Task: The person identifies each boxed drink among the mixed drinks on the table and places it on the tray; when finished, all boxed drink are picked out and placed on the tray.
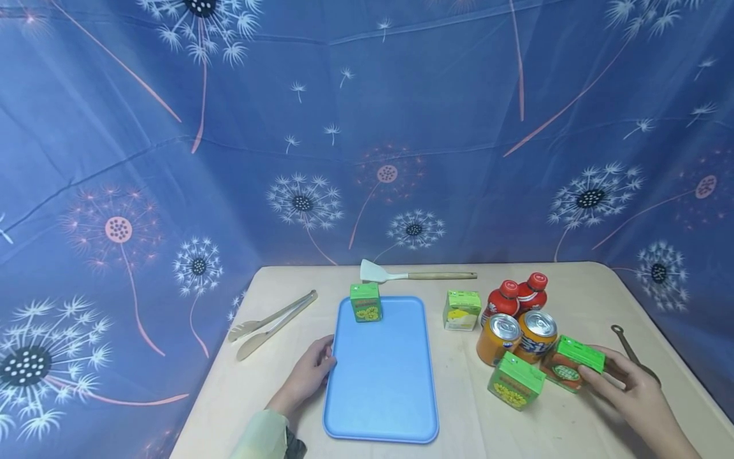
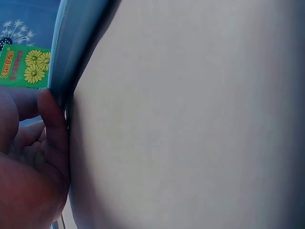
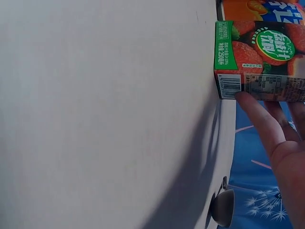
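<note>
In the head view my left hand (image 1: 309, 373) grips the left rim of a blue tray (image 1: 381, 376), thumb and curled fingers at the edge. A green juice box with yellow flowers (image 1: 366, 303) stands at the tray's far left corner. My right hand (image 1: 639, 389) touches the right side of a red-and-green lychee juice box (image 1: 570, 363), which stands upright. The right wrist view shows fairly straight fingers (image 3: 264, 119) against that lychee box's side. Close to its left are two orange soda cans (image 1: 497, 338) and another green flower-printed juice box (image 1: 517, 381).
Two red-capped bottles (image 1: 507, 296) stand behind the cans. A yellow-green juice box (image 1: 461, 310) stands right of the tray. A white spatula (image 1: 375, 273) lies behind, tongs (image 1: 272, 325) at left, a dark ladle (image 1: 631, 350) at right. A blue dandelion-print cloth (image 1: 367, 127) hangs behind the table.
</note>
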`<action>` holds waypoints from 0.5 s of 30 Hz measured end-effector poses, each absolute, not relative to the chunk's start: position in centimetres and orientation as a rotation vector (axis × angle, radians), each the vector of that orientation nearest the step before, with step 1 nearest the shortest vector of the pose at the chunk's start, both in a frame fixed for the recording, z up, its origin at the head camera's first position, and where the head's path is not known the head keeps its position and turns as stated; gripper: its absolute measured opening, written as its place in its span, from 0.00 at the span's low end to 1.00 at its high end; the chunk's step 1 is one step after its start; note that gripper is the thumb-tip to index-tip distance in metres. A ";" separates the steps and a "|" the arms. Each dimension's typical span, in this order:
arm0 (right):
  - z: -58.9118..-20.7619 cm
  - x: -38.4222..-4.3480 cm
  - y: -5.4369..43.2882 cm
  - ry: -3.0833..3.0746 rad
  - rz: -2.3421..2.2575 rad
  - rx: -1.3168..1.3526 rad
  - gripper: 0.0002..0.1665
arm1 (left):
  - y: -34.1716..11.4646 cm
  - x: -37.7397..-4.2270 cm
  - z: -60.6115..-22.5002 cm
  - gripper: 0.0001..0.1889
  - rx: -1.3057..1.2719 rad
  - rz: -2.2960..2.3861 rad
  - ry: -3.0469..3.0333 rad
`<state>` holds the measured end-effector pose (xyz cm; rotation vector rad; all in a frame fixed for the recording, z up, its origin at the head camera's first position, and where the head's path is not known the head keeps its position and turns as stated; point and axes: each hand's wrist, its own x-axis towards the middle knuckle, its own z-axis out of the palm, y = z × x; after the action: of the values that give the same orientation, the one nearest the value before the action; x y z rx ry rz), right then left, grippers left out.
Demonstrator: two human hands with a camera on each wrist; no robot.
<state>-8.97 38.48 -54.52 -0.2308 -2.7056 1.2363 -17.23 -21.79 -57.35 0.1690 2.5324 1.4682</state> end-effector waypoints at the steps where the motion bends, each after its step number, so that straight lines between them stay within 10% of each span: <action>1: -54.5 -8.9 38.5 -2.704 1.231 -0.228 0.36 | -21.8 -17.2 -57.4 0.28 0.171 1.470 2.531; 15: -53.7 -8.5 38.1 -2.658 1.218 -0.185 0.33 | -21.9 -17.2 -57.5 0.28 0.160 1.475 2.522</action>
<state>-8.51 38.06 -53.70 -0.1850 -2.6577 1.2176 -17.20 -21.88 -57.49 0.1604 2.5225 1.4750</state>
